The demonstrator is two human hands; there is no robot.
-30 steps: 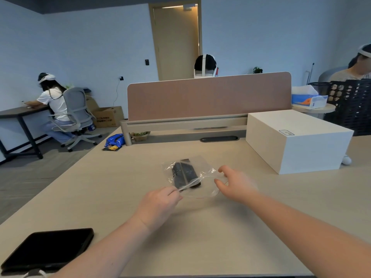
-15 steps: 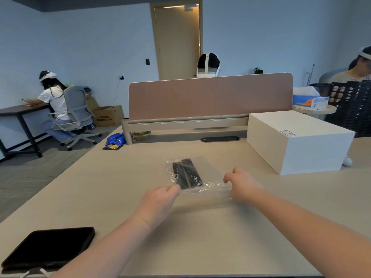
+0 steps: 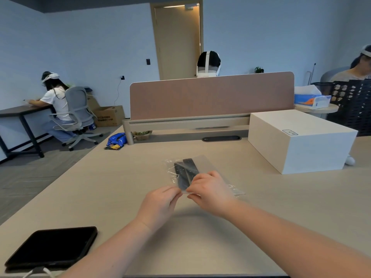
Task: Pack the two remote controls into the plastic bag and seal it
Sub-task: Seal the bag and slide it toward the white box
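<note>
A clear plastic bag [image 3: 204, 164] lies on the beige desk [image 3: 120, 183] just ahead of me, its near edge lifted a little. Two black remote controls [image 3: 184, 171] lie side by side inside it, pointing away from me. My left hand [image 3: 160, 205] pinches the bag's near edge at its left end. My right hand [image 3: 210, 189] pinches the same edge right beside the left hand, fingertips almost touching. The near ends of the remotes are hidden behind my fingers.
A white box [image 3: 301, 141] stands at the right of the desk. A black tablet [image 3: 54, 247] with a cable lies at the near left corner. A brown divider panel [image 3: 210, 97] closes the far side. People sit at the left, behind the divider and at the far right.
My right hand has slid left along the bag's near edge, from its right end to beside the left hand. The bag lies flatter, with the remotes straighter.
</note>
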